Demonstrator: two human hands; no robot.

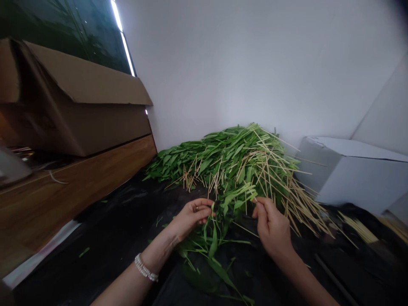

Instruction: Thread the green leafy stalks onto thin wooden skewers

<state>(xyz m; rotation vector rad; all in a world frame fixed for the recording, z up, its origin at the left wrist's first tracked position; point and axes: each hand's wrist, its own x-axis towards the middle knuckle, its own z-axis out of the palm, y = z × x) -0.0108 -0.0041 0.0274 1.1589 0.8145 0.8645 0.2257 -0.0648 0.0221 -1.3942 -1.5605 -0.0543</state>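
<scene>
My left hand (196, 212), with a beaded bracelet (145, 268) at the wrist, has thumb and fingers closed around a leafy green stem. To its right, my right hand (272, 223) pinches at the pale cut end of a green stem (253, 196); its fingertips partly hide what they grip. Between the hands lie more leafy stems, their cut ends towards the right. Loose green leaves (213, 246) spread below my left hand. Just beyond, a big heap of leafy greens (219, 146) rests against the wall, with many thin wooden sticks (269, 170) poking out of it.
Black plastic sheeting (117, 238) covers the floor, with leaf scraps on it. An open cardboard box (95, 123) sits on a wooden ledge (105, 165) at left. On the right stand a white box (360, 178) and a bundle of sticks (358, 227). A white wall (255, 63) closes the back.
</scene>
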